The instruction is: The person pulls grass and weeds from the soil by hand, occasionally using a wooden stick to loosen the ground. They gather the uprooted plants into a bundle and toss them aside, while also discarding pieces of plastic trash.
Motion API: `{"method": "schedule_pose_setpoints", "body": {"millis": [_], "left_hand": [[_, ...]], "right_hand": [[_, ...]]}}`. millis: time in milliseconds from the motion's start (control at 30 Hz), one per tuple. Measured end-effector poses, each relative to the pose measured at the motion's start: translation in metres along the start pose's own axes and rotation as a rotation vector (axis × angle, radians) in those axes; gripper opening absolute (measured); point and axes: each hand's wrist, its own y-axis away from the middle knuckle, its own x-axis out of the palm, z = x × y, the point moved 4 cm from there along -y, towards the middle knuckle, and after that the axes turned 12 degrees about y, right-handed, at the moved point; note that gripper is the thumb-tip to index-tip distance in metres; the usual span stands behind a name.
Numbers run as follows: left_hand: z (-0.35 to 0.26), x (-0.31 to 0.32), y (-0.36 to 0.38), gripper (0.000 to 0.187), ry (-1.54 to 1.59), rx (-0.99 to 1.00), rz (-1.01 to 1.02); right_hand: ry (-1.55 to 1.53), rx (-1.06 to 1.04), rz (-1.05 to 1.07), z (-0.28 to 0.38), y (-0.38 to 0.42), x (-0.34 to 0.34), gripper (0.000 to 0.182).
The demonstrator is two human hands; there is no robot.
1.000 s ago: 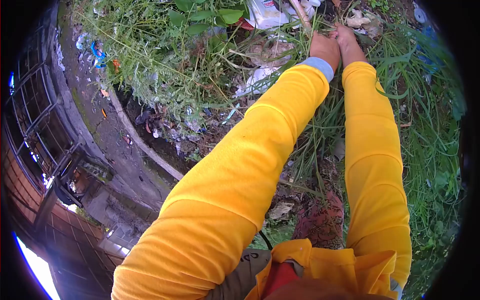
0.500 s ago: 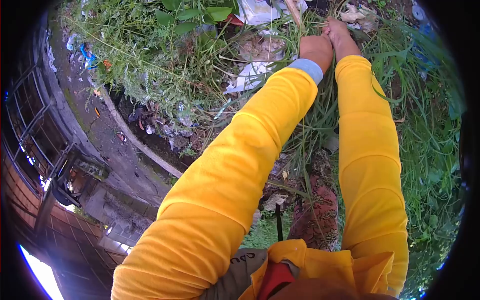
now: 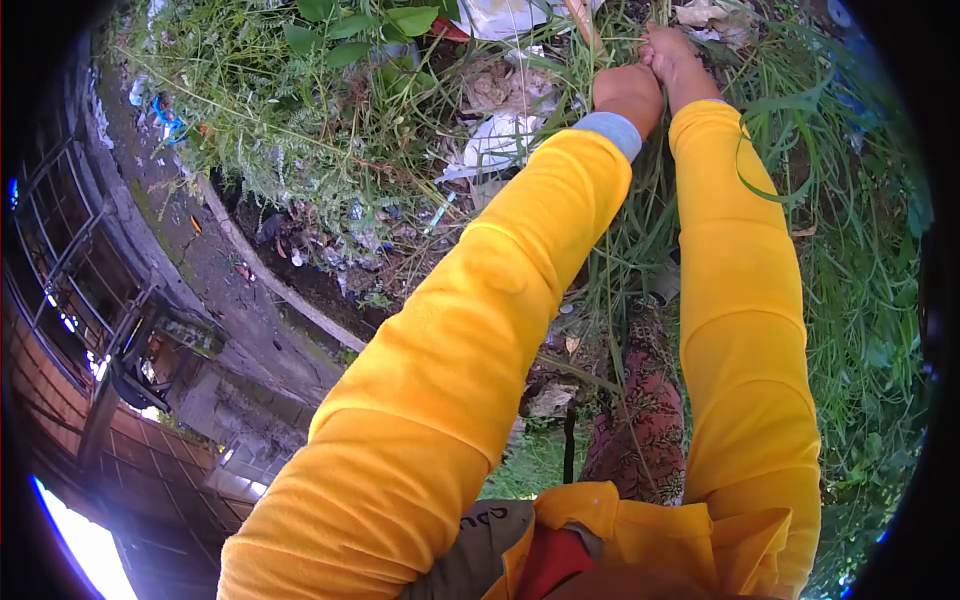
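Both arms, in long yellow sleeves, reach forward to the top of the head view. My left hand [image 3: 630, 95] is closed in a fist, with a light blue cuff at its wrist. Pressed against it, just to the right and slightly farther off, my right hand [image 3: 678, 62] is closed too. Long blades of grass [image 3: 640, 235] run around and below the fists, and both appear to grip a bunch of them. The fingers' undersides are hidden. Close to my left hand is a light brown stick [image 3: 584, 25].
White scraps of litter [image 3: 495, 145] lie among the weeds to the left. A long pole [image 3: 270, 275] borders a paved strip beside a building [image 3: 70, 350]. Dense grass [image 3: 860, 330] covers the right side. A patterned trouser leg [image 3: 635, 430] shows below my arms.
The view has shifted slightly, so the hands and litter sit a little higher. Both hands stay closed and close together.
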Motion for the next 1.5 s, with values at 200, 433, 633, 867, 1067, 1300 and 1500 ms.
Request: {"method": "schedule_pose_setpoints", "body": {"millis": [200,433,633,867,1067,1300,1500], "left_hand": [[0.004,-0.012,0.011,0.03,-0.023,0.053,-0.046],[0.006,0.0,0.002,0.03,0.048,0.038,-0.005],[-0.003,-0.014,0.027,0.03,0.147,0.059,-0.023],[0.035,0.069,0.168,0.025,0.026,0.116,0.05],[0.009,0.052,0.262,0.023,0.019,0.166,0.06],[-0.038,-0.041,0.326,0.028,0.081,0.169,-0.17],[-0.092,-0.079,0.37,0.045,0.044,0.408,-0.062]], "right_hand": [[-0.08,-0.065,0.019,0.004,-0.026,-0.003,0.016],[-0.015,-0.015,0.061,-0.013,-0.041,-0.004,0.017],[0.083,-0.018,0.1,-0.008,-0.011,-0.014,0.018],[-0.001,0.159,-0.09,-0.13,0.16,-0.033,0.028],[-0.147,0.069,-0.051,-0.099,0.267,-0.046,0.02],[-0.03,-0.077,0.148,-0.024,0.4,-0.049,0.027],[-0.028,-0.233,0.05,-0.002,0.45,-0.074,0.026]]}}
